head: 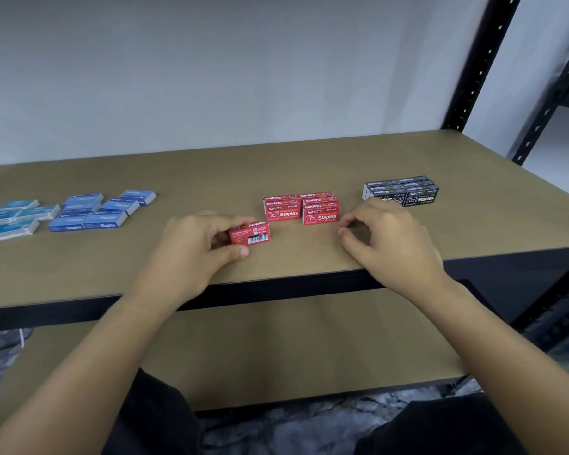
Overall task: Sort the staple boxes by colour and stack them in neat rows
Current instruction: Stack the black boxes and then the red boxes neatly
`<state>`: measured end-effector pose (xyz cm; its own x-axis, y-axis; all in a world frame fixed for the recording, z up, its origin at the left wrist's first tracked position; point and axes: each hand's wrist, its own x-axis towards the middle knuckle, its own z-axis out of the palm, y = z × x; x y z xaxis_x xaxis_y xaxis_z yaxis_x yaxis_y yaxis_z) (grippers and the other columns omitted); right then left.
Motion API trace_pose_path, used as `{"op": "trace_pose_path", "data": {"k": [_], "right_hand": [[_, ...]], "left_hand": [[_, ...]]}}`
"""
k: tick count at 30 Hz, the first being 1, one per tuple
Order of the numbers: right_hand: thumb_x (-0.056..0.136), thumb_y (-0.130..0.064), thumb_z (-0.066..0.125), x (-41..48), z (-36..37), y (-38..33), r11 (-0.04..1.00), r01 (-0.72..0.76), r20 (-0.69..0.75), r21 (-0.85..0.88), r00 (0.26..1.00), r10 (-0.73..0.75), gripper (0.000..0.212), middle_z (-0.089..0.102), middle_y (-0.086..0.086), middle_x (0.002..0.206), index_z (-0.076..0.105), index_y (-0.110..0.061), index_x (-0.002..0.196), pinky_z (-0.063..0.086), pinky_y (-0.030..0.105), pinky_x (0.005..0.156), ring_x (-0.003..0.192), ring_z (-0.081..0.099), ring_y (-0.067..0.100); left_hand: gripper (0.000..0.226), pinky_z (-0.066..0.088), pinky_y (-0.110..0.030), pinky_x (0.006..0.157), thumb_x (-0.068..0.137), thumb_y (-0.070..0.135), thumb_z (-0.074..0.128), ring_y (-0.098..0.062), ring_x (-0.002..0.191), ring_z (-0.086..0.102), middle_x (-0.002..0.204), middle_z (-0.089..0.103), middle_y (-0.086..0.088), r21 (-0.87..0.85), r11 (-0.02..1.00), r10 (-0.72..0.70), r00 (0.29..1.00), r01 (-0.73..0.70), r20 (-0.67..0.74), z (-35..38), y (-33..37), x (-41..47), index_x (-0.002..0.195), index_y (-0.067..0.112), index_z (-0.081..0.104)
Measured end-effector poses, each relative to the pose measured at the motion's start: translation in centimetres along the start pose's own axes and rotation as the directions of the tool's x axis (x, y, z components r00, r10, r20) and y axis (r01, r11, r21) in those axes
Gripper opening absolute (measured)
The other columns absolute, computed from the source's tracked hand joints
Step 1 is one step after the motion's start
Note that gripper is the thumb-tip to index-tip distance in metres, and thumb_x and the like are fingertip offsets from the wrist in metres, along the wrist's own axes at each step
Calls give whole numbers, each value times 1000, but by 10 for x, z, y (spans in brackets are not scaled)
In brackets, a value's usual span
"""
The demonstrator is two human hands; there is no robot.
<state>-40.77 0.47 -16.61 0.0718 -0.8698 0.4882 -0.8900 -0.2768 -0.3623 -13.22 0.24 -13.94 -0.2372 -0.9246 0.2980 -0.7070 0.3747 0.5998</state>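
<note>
Light-blue boxes [10, 218] cut off at left edge; black stack [401, 191] partly behind right hand [388, 238].

Left hand [197, 247] covers the left end of the single red cardboard staple box [252, 233]. Right hand [386, 236] hides the front-left corner of the black staple-box stack [408, 191]. Pale teal staple boxes [9, 220] are cut off by the left edge; their count and blurred lettering cannot be read.

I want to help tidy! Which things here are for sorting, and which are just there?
For the job:
red box in left hand
red stack
black stack
blue boxes
right hand

Just there:
shelf
black post
</note>
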Motion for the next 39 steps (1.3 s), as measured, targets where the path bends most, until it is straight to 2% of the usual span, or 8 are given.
{"op": "trace_pose_path", "data": {"k": [5, 11, 17, 22, 25, 31, 35, 39], "right_hand": [[88, -38, 57, 0, 0, -1, 1000, 0, -3, 0, 1000, 0, 15, 61, -12, 96, 67, -28, 93, 52, 40, 74, 97, 55, 16], [88, -39, 57, 1, 0, -1, 1000, 4, -7, 7, 1000, -4, 16, 61, -10, 95, 67, -27, 94, 52, 41, 75, 97, 55, 17], [88, -38, 57, 0, 0, 0, 1000, 10, -14, 16, 1000, -10, 16, 61, -10, 95, 67, -27, 94, 52, 40, 74, 97, 55, 16], [89, -38, 58, 0, 0, 0, 1000, 4, -9, 12, 1000, -4, 16, 61, -10, 95, 67, -26, 94, 51, 39, 73, 96, 54, 17], [89, -40, 57, 0, 1, -1, 1000, 0, -6, -5, 1000, 0, 17, 61, -9, 96, 67, -27, 95, 51, 39, 74, 97, 54, 18], [89, -39, 56, 0, 0, 1, 1000, 1, 1, 1, 1000, -1, 18, 61, -9, 97, 67, -26, 96, 52, 40, 75, 98, 54, 17], [89, -39, 56, 1, -1, 1, 1000, 6, 5, 2, 1000, -6, 17, 60, -10, 97, 67, -28, 95, 52, 40, 74, 98, 54, 17], [89, -38, 57, 1, -1, 0, 1000, 7, 3, 7, 1000, -7, 16, 60, -11, 97, 67, -28, 95, 51, 40, 75, 98, 54, 17]], "left_hand": [[59, 51, -20, 81, 75, 5, 78, -11, 80, 69, 86, 73, 5, -310, 948, -93, 993, 65, -76, 5, 7, 4, 122, 36, 59], [43, 54, -40, 82, 75, 10, 80, -27, 79, 70, 89, 74, -9, -591, 801, -185, 978, 93, -97, 8, 19, 16, 110, 20, 57], [17, 54, -27, 75, 73, 14, 82, -16, 74, 67, 84, 74, -7, -477, 878, -85, 993, 37, -79, 11, 24, 29, 87, 10, 73], [14, 44, -10, 62, 77, 20, 80, -4, 65, 61, 74, 70, 10, -125, 980, 143, 983, -158, -117, 13, 33, 30, 89, 22, 76], [18, 50, -21, 63, 76, 23, 81, -12, 66, 62, 77, 69, 10, -18, 966, 257, 964, -259, -71, 15, 40, 32, 92, 23, 76], [27, 48, -19, 64, 68, 22, 86, -10, 69, 59, 79, 66, 11, -55, 951, 309, 949, -306, 61, 25, 46, 31, 92, 23, 73], [14, 41, -18, 63, 73, 27, 82, -6, 72, 59, 73, 62, 17, 120, 910, 392, 918, -396, 59, 23, 42, 24, 81, 26, 70], [10, 48, -19, 71, 79, 19, 78, -6, 80, 65, 82, 71, 14, 13, 934, 356, 934, -356, 28, 15, 34, 12, 88, 21, 76]]}}
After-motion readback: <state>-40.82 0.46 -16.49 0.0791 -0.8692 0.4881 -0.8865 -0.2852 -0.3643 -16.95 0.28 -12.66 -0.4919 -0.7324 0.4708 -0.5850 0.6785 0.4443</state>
